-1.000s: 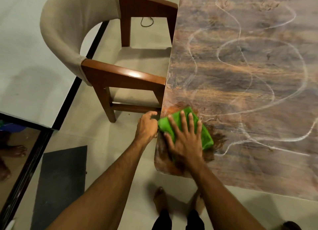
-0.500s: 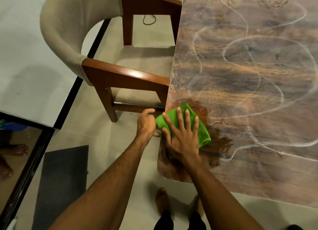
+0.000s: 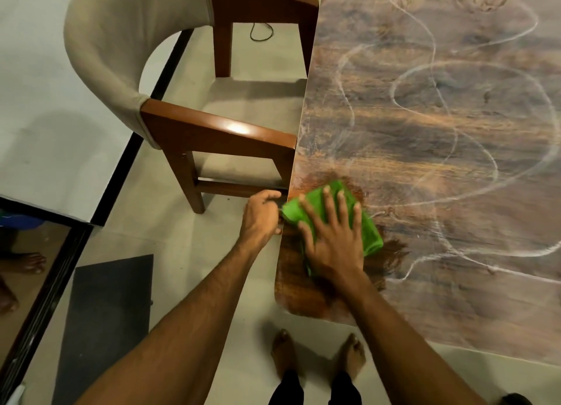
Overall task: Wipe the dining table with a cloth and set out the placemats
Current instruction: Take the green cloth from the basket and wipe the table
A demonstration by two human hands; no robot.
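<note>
Cloth (image 3: pixel 367 231), green, lies near the desk's (image 3: pixel 440 137) near-left corner on a darker wiped patch. Right hand (image 3: pixel 332 240) flat on it, palm down, fingers (image 3: pixel 341 204) spread and extended, forearm angled in from lower right. Left hand (image 3: pixel 259 218) curled closed over the desk edge just beside the cloth, forearm straight.

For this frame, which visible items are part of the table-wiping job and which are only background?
In the job:
- green cloth, flat under the right hand
- dining table, with whitish streaks and a darker wiped corner
- left hand, at the table's edge

Just there:
- chair, pushed up to the table
- dark floor mat
- cord on the floor

No placemats are in view.
</note>
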